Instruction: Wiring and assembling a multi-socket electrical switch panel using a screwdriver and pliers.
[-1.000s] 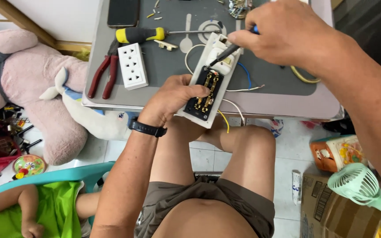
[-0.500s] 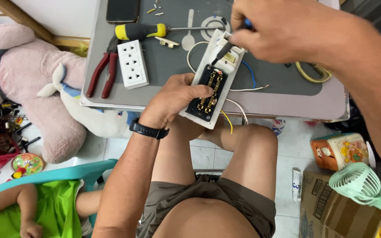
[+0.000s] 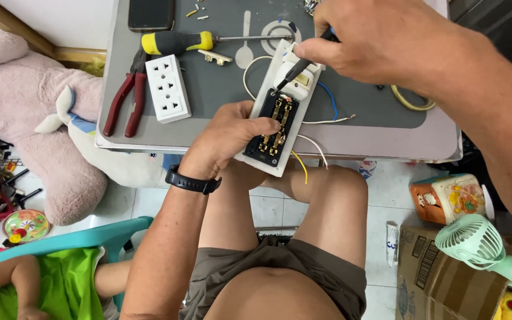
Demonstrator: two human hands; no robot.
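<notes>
Left hand [image 3: 232, 136]: closed around the near end of an opened power strip [image 3: 277, 121], thumb across its left edge, a black wristband [image 3: 192, 181] on the wrist.
Right hand [image 3: 386, 38]: closed on a dark-handled screwdriver [image 3: 300, 64], tip down at the far end of the strip's brass contacts.
Power strip: white casing, open face up, tilted over the near edge of the counter [image 3: 351, 133] above the person's knees; white, blue and yellow wires trail from its right side.
Counter, left part: a white socket cover [image 3: 168, 89] lies just right of red-handled pliers [image 3: 124, 102].
Counter, far part: a yellow-and-black screwdriver [image 3: 179, 42] lies crosswise, with a dark phone [image 3: 151, 13] beyond it.
Floor, left: a pink plush toy [image 3: 37, 118].
Floor, right: a green fan [image 3: 469, 242] on a cardboard box [image 3: 445, 278].
</notes>
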